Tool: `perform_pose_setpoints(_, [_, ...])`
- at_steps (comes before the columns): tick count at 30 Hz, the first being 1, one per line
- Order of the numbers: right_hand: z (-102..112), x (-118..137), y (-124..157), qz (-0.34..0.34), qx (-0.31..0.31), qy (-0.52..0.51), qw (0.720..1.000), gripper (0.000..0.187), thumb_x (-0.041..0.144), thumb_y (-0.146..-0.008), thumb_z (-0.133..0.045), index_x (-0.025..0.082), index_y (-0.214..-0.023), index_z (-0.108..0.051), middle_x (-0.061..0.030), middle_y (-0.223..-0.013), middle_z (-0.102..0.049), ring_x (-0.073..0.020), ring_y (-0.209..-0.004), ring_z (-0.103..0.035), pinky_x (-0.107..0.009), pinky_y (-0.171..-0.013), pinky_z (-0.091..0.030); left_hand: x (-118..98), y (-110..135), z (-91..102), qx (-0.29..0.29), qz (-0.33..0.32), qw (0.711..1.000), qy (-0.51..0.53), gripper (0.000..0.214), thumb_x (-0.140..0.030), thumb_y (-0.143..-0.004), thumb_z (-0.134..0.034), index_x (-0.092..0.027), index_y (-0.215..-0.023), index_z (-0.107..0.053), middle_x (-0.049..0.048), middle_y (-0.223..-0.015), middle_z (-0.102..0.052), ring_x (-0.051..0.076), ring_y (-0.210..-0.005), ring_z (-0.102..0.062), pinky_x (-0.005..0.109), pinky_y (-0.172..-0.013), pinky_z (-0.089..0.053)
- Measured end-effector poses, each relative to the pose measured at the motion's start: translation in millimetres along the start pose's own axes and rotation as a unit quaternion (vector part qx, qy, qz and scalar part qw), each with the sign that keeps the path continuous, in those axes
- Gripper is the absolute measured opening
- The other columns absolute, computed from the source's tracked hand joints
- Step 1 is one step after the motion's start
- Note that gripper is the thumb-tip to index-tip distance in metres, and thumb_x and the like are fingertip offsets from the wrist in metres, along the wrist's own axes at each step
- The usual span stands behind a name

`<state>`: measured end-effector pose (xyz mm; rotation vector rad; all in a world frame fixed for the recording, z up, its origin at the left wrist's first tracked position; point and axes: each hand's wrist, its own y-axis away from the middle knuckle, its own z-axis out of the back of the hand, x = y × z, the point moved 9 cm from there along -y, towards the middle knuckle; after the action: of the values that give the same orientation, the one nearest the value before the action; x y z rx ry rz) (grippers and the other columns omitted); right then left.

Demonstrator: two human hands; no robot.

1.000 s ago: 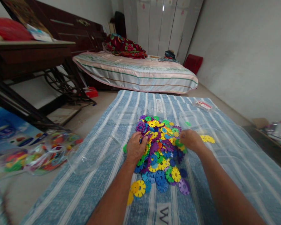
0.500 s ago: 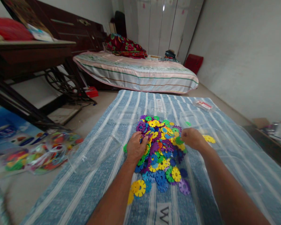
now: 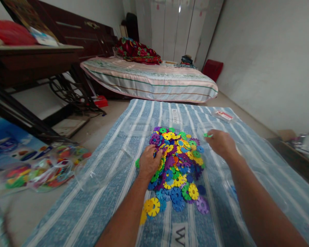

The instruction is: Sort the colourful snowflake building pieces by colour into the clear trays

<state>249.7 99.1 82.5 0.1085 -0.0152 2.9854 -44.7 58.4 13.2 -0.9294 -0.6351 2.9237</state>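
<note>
A heap of colourful plastic snowflake discs (image 3: 175,164) lies on the striped cloth in front of me. My left hand (image 3: 149,161) rests on the heap's left side, thumb and fingers apart, touching purple and yellow discs; its fingertips are partly hidden. Beyond the heap's right edge is my right hand (image 3: 221,142), its fingers pinched together. A green disc (image 3: 208,135) shows at those fingertips, over a clear plastic box (image 3: 202,127). Other clear containers (image 3: 139,126) stand behind the heap. Near the front lie yellow discs (image 3: 153,206) and a purple disc (image 3: 202,204).
A clear packet with a red label (image 3: 224,115) lies at the table's far right. Bags of colourful pieces (image 3: 59,166) sit on the floor at left, beside a sewing-machine table (image 3: 36,61). A bed (image 3: 149,79) stands behind the striped cloth (image 3: 92,195).
My right hand has moved from the heap's right edge, up and to the right, to the clear box. The yellow discs at right are now out of sight. My left hand has stayed put.
</note>
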Motion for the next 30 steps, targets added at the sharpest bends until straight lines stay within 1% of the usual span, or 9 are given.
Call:
perform_pose_setpoints(2, [-19.0, 13.8, 18.1, 0.039, 0.058, 0.012, 0.997, 0.031, 0.039, -0.086, -0.048, 0.026, -0.109, -0.064, -0.0065, -0.101, -0.069, -0.0222, -0.096, -0.062, -0.028, -0.073, -0.042, 0.5, -0.2, -0.5, 0.001, 0.000, 1.000, -0.002, 0.023, -0.038, -0.085, -0.049, -0.019, -0.084, -0.063, 0.0082, -0.108, -0.065, 0.021, -0.103, -0.061, 0.033, -0.094, -0.048])
perform_pose_setpoints(3, [-27.6, 19.6, 28.0, 0.051, 0.076, 0.014, 0.996, 0.029, 0.038, -0.085, -0.049, 0.027, -0.107, -0.065, -0.0060, -0.100, -0.069, -0.0219, -0.094, -0.063, -0.028, -0.073, -0.043, 0.8, -0.4, -0.6, 0.000, 0.000, 1.000, -0.003, 0.024, -0.037, -0.085, -0.049, -0.019, -0.085, -0.063, 0.0085, -0.108, -0.065, 0.021, -0.103, -0.061, 0.032, -0.094, -0.048])
perform_pose_setpoints(7, [-58.0, 34.2, 62.3, 0.069, 0.121, 0.025, 0.990, 0.026, 0.036, -0.082, -0.054, 0.024, -0.102, -0.066, -0.0080, -0.096, -0.069, -0.0239, -0.091, -0.064, -0.030, -0.071, -0.044, 1.0, -0.7, -1.2, 0.002, -0.005, 1.000, -0.006, 0.025, -0.037, -0.085, -0.048, -0.018, -0.084, -0.064, 0.0089, -0.108, -0.065, 0.020, -0.103, -0.061, 0.032, -0.095, -0.047])
perform_pose_setpoints(10, [-70.4, 37.4, 76.6, 0.070, 0.127, 0.029, 0.989, 0.022, 0.032, -0.082, -0.054, 0.022, -0.099, -0.065, -0.0088, -0.100, -0.068, -0.0241, -0.094, -0.064, -0.029, -0.070, -0.043, 0.8, -0.8, -0.6, 0.002, -0.006, 1.000, -0.010, 0.026, -0.038, -0.086, -0.047, -0.018, -0.083, -0.064, 0.0091, -0.108, -0.065, 0.020, -0.103, -0.061, 0.032, -0.095, -0.047])
perform_pose_setpoints(15, [-75.3, 36.0, 83.9, 0.064, 0.116, 0.019, 0.991, 0.018, 0.027, -0.084, -0.052, 0.021, -0.097, -0.064, -0.0079, -0.103, -0.066, -0.0217, -0.095, -0.063, -0.028, -0.071, -0.042, 1.9, -1.6, 0.3, 0.001, -0.003, 1.000, -0.014, 0.030, -0.041, -0.086, -0.046, -0.018, -0.091, -0.065, 0.0091, -0.111, -0.065, 0.021, -0.105, -0.061, 0.034, -0.094, -0.048])
perform_pose_setpoints(21, [-76.1, 32.2, 85.3, 0.062, 0.106, -0.015, 0.992, 0.016, 0.024, -0.081, -0.054, 0.021, -0.092, -0.066, -0.0067, -0.100, -0.067, -0.0208, -0.095, -0.062, -0.026, -0.071, -0.040, 3.9, -4.1, -0.3, 0.006, -0.008, 1.000, -0.018, 0.031, -0.041, -0.086, -0.045, -0.018, -0.087, -0.065, 0.0096, -0.110, -0.065, 0.022, -0.104, -0.062, 0.034, -0.095, -0.048])
perform_pose_setpoints(26, [-78.1, 27.5, 84.2, 0.061, 0.102, -0.064, 0.991, 0.017, 0.021, -0.077, -0.056, 0.022, -0.089, -0.068, -0.0051, -0.096, -0.069, -0.0202, -0.092, -0.063, -0.025, -0.070, -0.040, 2.4, -4.9, 0.9, 0.009, -0.012, 1.000, -0.019, 0.032, -0.042, -0.086, -0.044, -0.018, -0.084, -0.065, 0.0100, -0.109, -0.065, 0.022, -0.104, -0.061, 0.034, -0.095, -0.047])
perform_pose_setpoints(30, [-72.0, 24.9, 86.3, 0.073, 0.097, -0.117, 0.986, 0.018, 0.019, -0.075, -0.058, 0.023, -0.089, -0.069, -0.0012, -0.089, -0.070, -0.0160, -0.086, -0.064, -0.022, -0.069, -0.040, 1.4, -4.9, 1.5, 0.011, -0.010, 1.000, -0.019, 0.032, -0.042, -0.086, -0.044, -0.017, -0.085, -0.065, 0.0104, -0.110, -0.065, 0.022, -0.104, -0.061, 0.034, -0.096, -0.047])
